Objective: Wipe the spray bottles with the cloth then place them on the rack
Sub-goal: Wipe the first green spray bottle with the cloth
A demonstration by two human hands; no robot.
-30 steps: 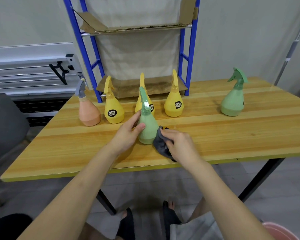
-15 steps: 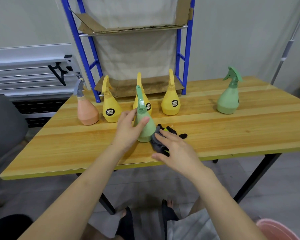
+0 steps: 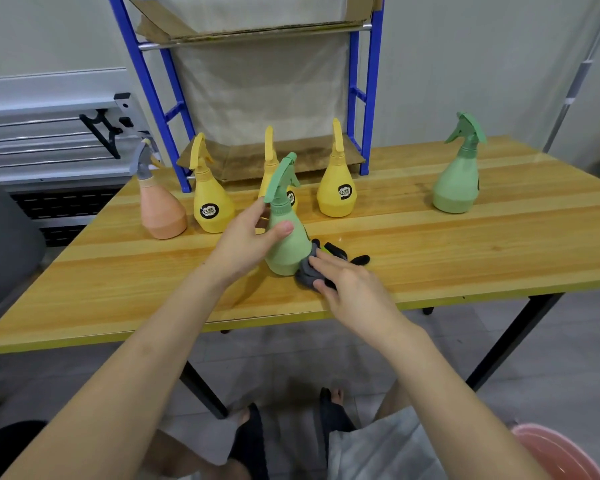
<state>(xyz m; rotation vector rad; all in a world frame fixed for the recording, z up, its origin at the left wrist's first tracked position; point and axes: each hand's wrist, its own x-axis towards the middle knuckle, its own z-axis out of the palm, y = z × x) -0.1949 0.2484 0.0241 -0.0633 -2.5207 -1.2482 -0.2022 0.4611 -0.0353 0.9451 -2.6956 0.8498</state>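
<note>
With our left hand [image 3: 246, 240] closed around the green bottle [image 3: 286, 237] on the desk [image 3: 465, 244], our right hand [image 3: 354, 292] should press the bunched cloth [image 3: 307, 271] firmly, wiping upward.

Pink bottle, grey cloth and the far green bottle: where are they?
Pink bottle [image 3: 161, 214], head view, on its body.
Grey cloth [image 3: 307, 273], head view, on its bunched fabric.
Far green bottle [image 3: 456, 183], head view, on its body.

arms: both bare on my feed, no sleeves, no watch or rings on left hand [image 3: 245, 242] or right hand [image 3: 352, 289]
shorts [image 3: 378, 452]: light grey
footwear [image 3: 253, 434]: dark open-toed slippers
</note>
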